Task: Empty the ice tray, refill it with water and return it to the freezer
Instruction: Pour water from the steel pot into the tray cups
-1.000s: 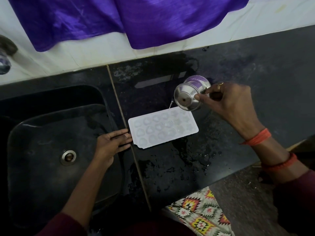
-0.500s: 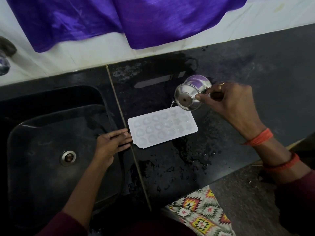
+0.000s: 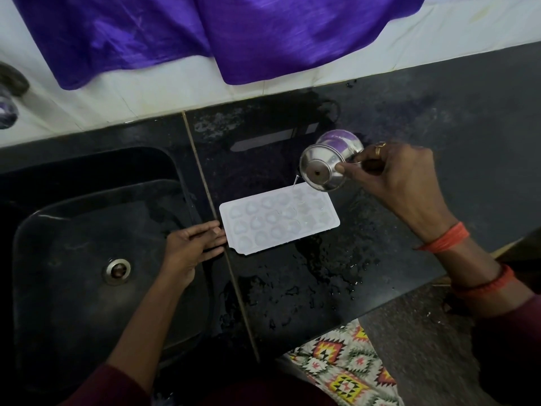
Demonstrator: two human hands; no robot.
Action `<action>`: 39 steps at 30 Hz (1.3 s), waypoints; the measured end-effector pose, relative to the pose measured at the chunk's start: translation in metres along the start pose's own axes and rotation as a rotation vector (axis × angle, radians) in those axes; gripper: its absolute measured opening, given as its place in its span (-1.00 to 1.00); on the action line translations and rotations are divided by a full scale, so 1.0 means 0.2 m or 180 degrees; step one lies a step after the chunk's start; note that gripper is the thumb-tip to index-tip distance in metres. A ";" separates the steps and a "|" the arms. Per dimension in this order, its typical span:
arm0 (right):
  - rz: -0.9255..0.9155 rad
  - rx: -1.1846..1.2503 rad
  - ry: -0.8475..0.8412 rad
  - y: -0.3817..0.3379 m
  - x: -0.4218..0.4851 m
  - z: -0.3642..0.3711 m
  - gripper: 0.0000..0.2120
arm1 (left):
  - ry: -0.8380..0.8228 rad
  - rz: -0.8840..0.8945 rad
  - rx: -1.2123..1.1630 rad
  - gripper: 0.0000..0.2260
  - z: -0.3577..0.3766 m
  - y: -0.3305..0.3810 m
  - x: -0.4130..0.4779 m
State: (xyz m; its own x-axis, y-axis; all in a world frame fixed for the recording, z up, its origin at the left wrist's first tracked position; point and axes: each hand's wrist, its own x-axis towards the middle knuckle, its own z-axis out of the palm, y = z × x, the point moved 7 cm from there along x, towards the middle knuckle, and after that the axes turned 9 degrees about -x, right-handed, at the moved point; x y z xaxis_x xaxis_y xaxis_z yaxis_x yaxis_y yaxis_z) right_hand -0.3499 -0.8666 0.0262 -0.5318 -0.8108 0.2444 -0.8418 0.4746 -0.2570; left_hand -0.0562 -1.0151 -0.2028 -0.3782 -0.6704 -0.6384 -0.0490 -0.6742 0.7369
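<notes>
Tray white, flat on wet black counter. Head view: left hand at tray's left end, fingers straight and close together, tips touching its edge. Right hand above tray's far right corner, thumb and fingers gripping steel cup. Cup tipped, thin water stream falling onto tray. Sink left of tray.

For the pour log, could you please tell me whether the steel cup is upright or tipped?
Tipped: the steel cup in the right hand shows its base to the camera, and a stream falls onto the ice tray.
</notes>
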 end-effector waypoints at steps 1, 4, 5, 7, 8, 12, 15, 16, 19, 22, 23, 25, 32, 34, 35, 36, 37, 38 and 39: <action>0.0012 -0.0006 -0.0007 0.00 0.00 0.00 -0.71 | -0.0003 -0.0002 0.0012 -0.77 0.00 0.00 0.00; 0.0028 0.0003 -0.0027 0.00 0.00 0.00 -0.69 | -0.0012 -0.0003 0.0022 -0.78 -0.01 -0.01 0.00; 0.0026 0.0022 -0.0016 0.00 0.00 0.00 -0.69 | -0.0010 -0.0006 0.0016 -0.78 -0.01 -0.01 0.01; 0.0070 0.0077 0.0010 0.00 0.00 -0.01 -0.70 | -0.0005 -0.0010 0.0007 -0.78 -0.01 -0.01 0.01; 0.0094 0.0103 0.0016 0.00 -0.01 -0.01 -0.70 | -0.0002 -0.0013 0.0005 -0.79 -0.01 -0.01 0.01; 0.0133 0.0221 -0.0025 0.01 -0.02 -0.01 -0.72 | 0.0005 -0.0021 0.0008 -0.79 -0.02 -0.02 0.01; 0.0123 0.0226 -0.0041 0.01 -0.03 0.00 -0.73 | 0.0003 -0.0011 0.0010 -0.80 -0.02 -0.02 0.01; 0.0116 0.0201 -0.0040 0.01 -0.04 0.00 -0.73 | -0.0003 -0.0007 0.0017 -0.80 -0.02 -0.02 0.01; 0.0078 0.0160 -0.0040 0.02 -0.05 0.01 -0.73 | -0.0003 -0.0005 0.0030 -0.81 -0.01 -0.02 0.01; 0.0042 0.0132 -0.0061 0.02 -0.06 0.03 -0.73 | 0.0013 -0.0013 0.0005 -0.80 0.00 -0.01 0.01; 0.0039 0.0111 -0.0070 0.03 -0.06 0.03 -0.74 | 0.0014 -0.0012 -0.0001 -0.80 0.00 -0.01 0.00; 0.0026 0.0046 -0.0095 0.03 -0.07 0.04 -0.74 | 0.0014 0.0000 -0.0006 -0.81 0.00 -0.01 0.00; 0.0033 0.0007 -0.0185 0.03 -0.09 0.05 -0.72 | 0.0017 0.0022 0.0001 -0.80 0.00 -0.01 0.00; 0.0042 0.0016 -0.0205 0.03 -0.10 0.05 -0.72 | 0.0031 0.0019 0.0003 -0.80 0.00 -0.01 0.00; 0.0038 0.0012 -0.0210 0.03 -0.10 0.05 -0.72 | 0.0036 0.0021 0.0004 -0.80 0.01 -0.01 0.00; 0.0035 0.0001 -0.0214 0.02 -0.10 0.05 -0.72 | 0.0036 0.0025 0.0006 -0.80 0.01 -0.01 0.00; 0.0039 -0.0014 -0.0218 0.02 -0.10 0.04 -0.71 | 0.0034 0.0029 0.0009 -0.79 0.01 -0.01 -0.01; 0.0047 -0.0028 -0.0222 0.03 -0.10 0.04 -0.70 | 0.0033 0.0030 0.0011 -0.79 0.01 -0.01 -0.01; 0.0049 -0.0040 -0.0228 0.03 -0.10 0.04 -0.70 | 0.0033 0.0031 0.0010 -0.79 0.01 0.00 -0.01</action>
State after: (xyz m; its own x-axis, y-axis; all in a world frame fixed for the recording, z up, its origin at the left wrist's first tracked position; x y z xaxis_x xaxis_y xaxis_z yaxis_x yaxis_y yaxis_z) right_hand -0.3427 -0.8504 0.0122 -0.5370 -0.8257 0.1728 -0.8350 0.4911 -0.2482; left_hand -0.0563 -1.0128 -0.2019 -0.3691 -0.6801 -0.6334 -0.0484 -0.6665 0.7439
